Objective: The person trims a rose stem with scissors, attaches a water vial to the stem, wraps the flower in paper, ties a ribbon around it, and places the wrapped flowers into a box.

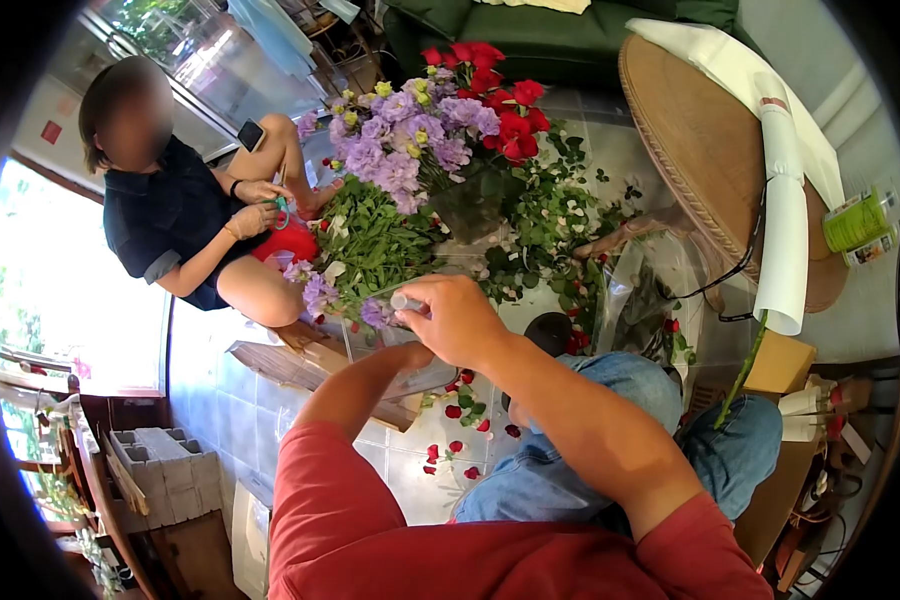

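My right hand (452, 318) is closed around a small grey cylinder (408, 303). Just below it lies my left hand (410, 360), whose fingers are hidden or blurred, beside some clear plastic (432, 380). Cut green stems (375, 245) lie in a heap beyond my hands, with a few purple blooms (375, 313) at the near edge. Farther away stand a large bunch of purple flowers (400, 145) and red roses (515, 125). Leafy rose stems (550, 215) spread over the floor to their right.
A seated person (180, 200) at the left holds green-handled scissors (282, 212). Cardboard (305, 370) lies near my left arm, and fallen red petals (453, 447) dot the floor. On the right are a round brown table (670, 110) and a white roll (782, 220).
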Action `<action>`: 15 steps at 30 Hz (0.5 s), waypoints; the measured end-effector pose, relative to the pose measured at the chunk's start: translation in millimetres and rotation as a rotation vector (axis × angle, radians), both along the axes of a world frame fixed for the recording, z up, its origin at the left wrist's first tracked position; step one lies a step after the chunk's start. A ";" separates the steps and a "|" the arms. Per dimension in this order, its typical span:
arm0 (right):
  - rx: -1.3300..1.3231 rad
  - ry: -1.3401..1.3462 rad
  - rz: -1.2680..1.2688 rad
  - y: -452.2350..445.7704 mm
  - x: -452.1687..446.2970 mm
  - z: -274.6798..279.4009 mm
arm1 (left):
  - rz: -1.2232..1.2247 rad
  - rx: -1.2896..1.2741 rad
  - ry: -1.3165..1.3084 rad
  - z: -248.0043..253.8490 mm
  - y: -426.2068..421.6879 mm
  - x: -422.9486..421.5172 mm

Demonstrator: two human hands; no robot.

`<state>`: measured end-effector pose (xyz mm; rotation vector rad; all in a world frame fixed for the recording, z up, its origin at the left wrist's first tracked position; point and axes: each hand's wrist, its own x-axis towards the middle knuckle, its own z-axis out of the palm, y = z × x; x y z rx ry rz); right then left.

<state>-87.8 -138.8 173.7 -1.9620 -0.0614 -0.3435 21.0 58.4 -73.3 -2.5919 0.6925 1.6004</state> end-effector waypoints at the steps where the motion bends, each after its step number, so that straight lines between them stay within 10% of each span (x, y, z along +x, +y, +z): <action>1: -0.007 -0.003 -0.021 -3.0 0.3 1.1 | 0.005 0.009 -0.007 -2.3 2.8 -2.1; 9: -0.011 0.010 -0.149 -30.8 -6.2 12.4 | -0.038 0.014 -0.155 89.9 -12.6 -34.0; 15: 0.133 0.062 -0.199 -39.0 -11.1 16.9 | -0.254 -0.151 -0.456 70.8 15.1 -27.6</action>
